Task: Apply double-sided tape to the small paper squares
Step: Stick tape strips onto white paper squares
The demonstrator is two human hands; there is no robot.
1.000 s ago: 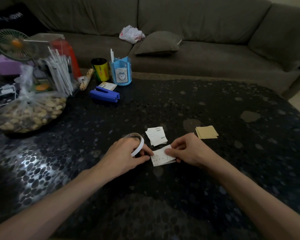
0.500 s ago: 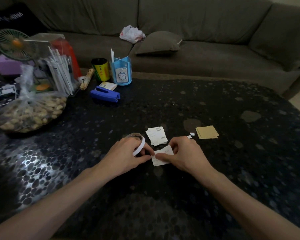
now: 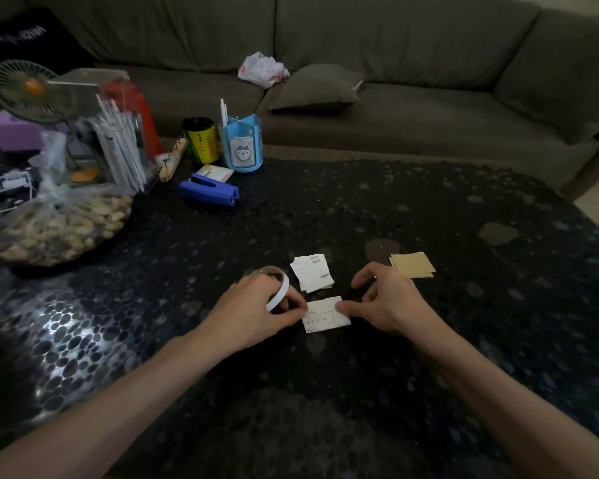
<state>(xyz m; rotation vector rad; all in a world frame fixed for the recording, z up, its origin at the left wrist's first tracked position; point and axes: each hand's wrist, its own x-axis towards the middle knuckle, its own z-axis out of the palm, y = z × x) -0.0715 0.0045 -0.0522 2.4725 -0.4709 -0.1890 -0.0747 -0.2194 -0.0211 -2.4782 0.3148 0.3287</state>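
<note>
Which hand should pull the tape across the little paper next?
Probably the left hand: it holds the tape roll at the left edge of the paper square, while the right hand holds the other edge.

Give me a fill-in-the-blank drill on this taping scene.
The left hand grips a ___ ring-shaped tape roll. The right hand touches a single white paper square lying on the ___ pebble-patterned table. The tan paper stack lies to the ___ of the white paper stack.
Missing: white; black; right.
</note>
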